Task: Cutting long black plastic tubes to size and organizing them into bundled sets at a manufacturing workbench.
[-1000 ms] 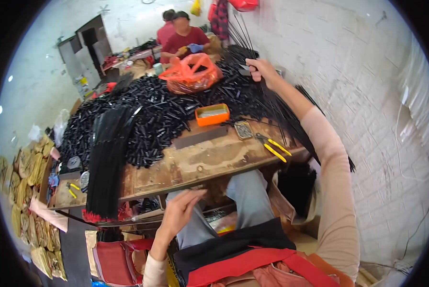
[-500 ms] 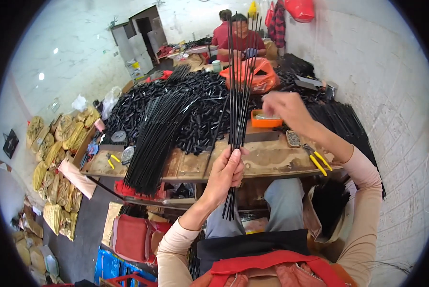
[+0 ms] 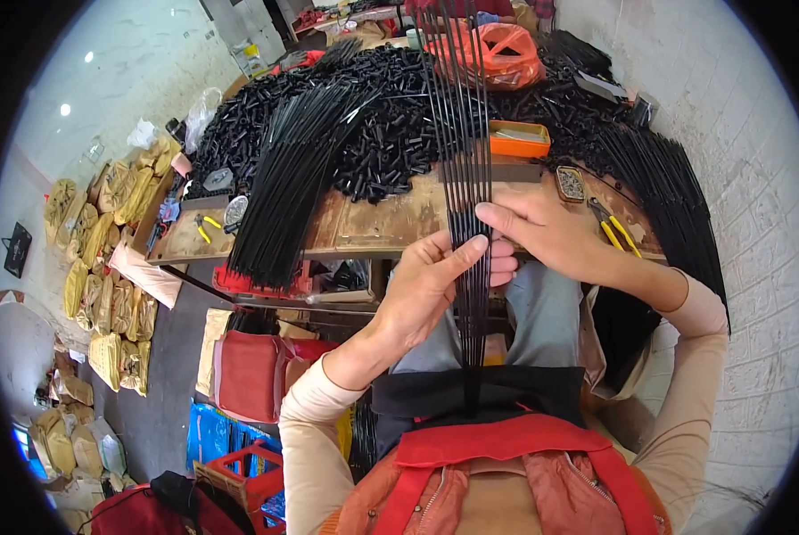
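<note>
A bundle of long thin black rods [image 3: 473,325] stands nearly upright in front of me, its lower end by the dark cloth on my lap. My left hand [image 3: 417,285] is wrapped round it at about mid-length, thumb across the front. Just above, from the other side, my right hand [image 3: 551,234] presses against the same rods with its thumb in front and fingers behind. The rods fan out slightly toward the top, where their tips leave the picture. The wooden table's [image 3: 355,221] front edge lies just beyond my hands.
Black tubular pieces [image 3: 377,152] are heaped on the table, with more rods piled left [image 3: 284,187] and right [image 3: 676,187]. An orange box [image 3: 518,147], a small tray of metal bits [image 3: 570,184] and yellow-handled pliers [image 3: 615,230] lie right; an orange-red plastic bag [image 3: 506,71] sits behind.
My right hand has come down from above the orange box onto the rods. The bundle sits lower and nearer my lap, and the view has tilted down.
</note>
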{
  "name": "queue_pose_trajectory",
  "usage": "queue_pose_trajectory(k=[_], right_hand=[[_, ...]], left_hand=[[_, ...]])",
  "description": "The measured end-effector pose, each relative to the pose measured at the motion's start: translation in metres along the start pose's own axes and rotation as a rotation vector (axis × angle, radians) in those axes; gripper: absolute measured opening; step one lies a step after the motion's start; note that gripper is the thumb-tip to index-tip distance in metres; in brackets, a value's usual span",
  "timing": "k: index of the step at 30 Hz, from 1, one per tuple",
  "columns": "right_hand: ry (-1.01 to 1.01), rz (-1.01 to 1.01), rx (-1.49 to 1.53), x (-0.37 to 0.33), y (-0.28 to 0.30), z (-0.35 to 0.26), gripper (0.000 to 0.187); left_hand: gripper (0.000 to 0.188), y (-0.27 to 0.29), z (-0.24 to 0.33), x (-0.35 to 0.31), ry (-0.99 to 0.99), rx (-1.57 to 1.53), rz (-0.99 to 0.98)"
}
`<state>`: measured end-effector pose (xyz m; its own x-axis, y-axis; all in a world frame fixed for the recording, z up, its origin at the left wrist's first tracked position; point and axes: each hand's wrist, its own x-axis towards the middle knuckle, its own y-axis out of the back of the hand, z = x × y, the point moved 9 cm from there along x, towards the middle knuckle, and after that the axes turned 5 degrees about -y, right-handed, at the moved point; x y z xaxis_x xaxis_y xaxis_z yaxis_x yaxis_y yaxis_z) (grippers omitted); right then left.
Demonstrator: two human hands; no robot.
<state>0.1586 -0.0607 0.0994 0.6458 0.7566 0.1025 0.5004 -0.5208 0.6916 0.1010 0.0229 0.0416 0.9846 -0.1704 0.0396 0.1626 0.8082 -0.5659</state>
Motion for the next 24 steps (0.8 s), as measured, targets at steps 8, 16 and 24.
queue_pose_trajectory(k=[8,16,24], right_hand=[[-0.234,-0.143,0.675,-0.015,0.03,0.023,0.046],[-0.174,-0.199,0.241,-0.008,0.013,0.031,0.032],[-0.5,-0.021,0.704,-0.055,0.128,0.109,0.047]], left_hand=[[0.027,0.002,-0.006,0.005,-0.032,-0.05,0.096],[0.026,-0.009,-0.014,0.012,-0.039,0.043,0.032],[0.034,-0.008,-0.022,0.012,0.085,0.055,0.004]])
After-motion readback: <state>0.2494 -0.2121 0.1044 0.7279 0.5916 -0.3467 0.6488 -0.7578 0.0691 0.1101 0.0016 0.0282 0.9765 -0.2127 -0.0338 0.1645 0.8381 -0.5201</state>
